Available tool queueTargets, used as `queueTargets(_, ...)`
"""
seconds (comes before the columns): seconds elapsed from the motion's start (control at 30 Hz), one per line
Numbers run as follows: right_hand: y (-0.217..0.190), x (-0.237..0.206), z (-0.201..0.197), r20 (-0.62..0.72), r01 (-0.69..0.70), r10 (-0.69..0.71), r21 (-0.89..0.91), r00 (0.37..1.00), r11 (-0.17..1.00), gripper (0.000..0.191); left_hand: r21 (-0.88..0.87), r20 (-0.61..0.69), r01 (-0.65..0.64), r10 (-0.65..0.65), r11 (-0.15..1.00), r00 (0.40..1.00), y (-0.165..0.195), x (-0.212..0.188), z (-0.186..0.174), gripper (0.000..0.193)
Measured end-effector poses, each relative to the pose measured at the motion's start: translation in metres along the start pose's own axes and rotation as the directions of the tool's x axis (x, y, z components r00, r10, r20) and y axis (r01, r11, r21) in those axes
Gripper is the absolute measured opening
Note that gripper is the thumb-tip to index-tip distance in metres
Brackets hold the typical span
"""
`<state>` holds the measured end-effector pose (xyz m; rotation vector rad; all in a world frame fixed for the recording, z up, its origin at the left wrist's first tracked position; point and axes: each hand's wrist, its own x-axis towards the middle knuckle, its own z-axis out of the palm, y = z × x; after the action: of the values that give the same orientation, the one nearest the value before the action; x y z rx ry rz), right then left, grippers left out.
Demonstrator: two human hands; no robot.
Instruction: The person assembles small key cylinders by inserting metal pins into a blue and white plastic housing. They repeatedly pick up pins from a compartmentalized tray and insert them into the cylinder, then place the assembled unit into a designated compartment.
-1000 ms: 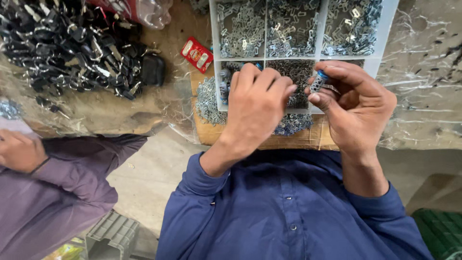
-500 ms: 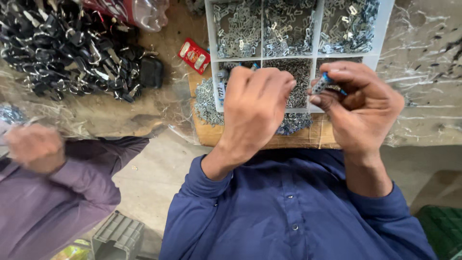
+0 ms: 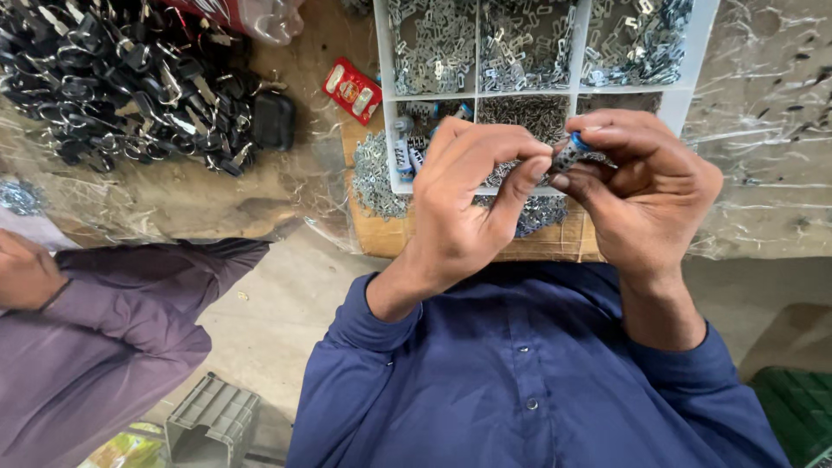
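My left hand (image 3: 472, 195) and my right hand (image 3: 637, 191) meet in front of my chest, above the near edge of a white compartment tray (image 3: 702, 52). Between their fingertips they pinch a small metal part with a blue end (image 3: 569, 154). The right thumb and forefinger grip it, and the left thumb and fingers press on it from the left. The tray's compartments hold several kinds of small silver metal pieces. Loose silver pieces (image 3: 374, 178) lie on the brown board beside the tray.
A heap of black and silver metal parts (image 3: 130, 78) lies at the far left on clear plastic sheet. A small red packet (image 3: 351, 89) lies by the tray. Another person's hand (image 3: 26, 273) and purple sleeve (image 3: 113, 347) are at left. A grey crate (image 3: 212, 420) stands on the floor.
My hands have stayed together on the small part with slight finger shifts. The other person's hand at left rose and then came back down.
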<state>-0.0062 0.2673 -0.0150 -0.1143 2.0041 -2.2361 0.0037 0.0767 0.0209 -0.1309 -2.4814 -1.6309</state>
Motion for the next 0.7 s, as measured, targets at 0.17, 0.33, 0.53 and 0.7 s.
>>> queueTargets(0.17, 0.004, -0.004, 0.000, -0.027, -0.009, 0.010, 0.019, 1.000, 1.000, 0.028, -0.190, -0.037, 0.093, -0.102, 0.977, 0.994, 0.003, -0.002, 0.009, 0.014)
queueTargets(0.33, 0.005, -0.008, 0.000, -0.017, 0.053, -0.054, -0.044, 0.998, 0.998, 0.025, -0.254, -0.034, 0.132, -0.145, 0.958, 0.989, -0.001, -0.005, 0.013, 0.011)
queueTargets(0.53, 0.006, -0.008, 0.002, -0.025, 0.036, -0.037, -0.034, 0.999, 0.999, 0.027, -0.291, -0.032, 0.162, -0.178, 0.943, 0.983, -0.002, -0.008, 0.013, 0.012)
queueTargets(0.7, 0.002, -0.008, 0.002, 0.013, 0.130, -0.130, -0.220, 0.991, 0.967, 0.022, -0.116, -0.058, 0.010, -0.017, 0.993, 0.998, -0.003, -0.007, 0.013, 0.012)
